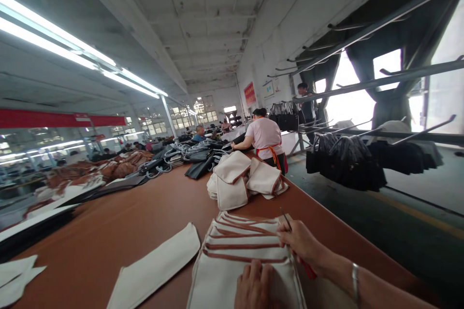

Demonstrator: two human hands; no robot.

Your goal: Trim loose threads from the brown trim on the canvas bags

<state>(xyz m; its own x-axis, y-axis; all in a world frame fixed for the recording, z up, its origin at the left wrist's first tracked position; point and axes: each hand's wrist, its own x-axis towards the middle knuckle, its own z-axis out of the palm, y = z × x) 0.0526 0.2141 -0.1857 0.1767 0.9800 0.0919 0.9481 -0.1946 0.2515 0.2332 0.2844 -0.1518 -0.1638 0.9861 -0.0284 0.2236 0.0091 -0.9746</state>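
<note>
My left hand [253,286] lies flat on a stack of cream fabric panels with brown trim [235,246] at the near edge of the brown table [119,227]. My right hand [299,241] rests on the stack's right edge and holds a thin pointed tool [286,219] with a red handle end showing below the wrist. A metal bracelet sits on my right wrist. A single long cream panel [155,268] lies just left of the stack.
A heap of cream bags [242,178] lies farther along the table, then dark bags with grey straps [192,154]. A person in a pink shirt [266,137] works at the table's right side. Racks with hanging black bags [344,159] line the right aisle.
</note>
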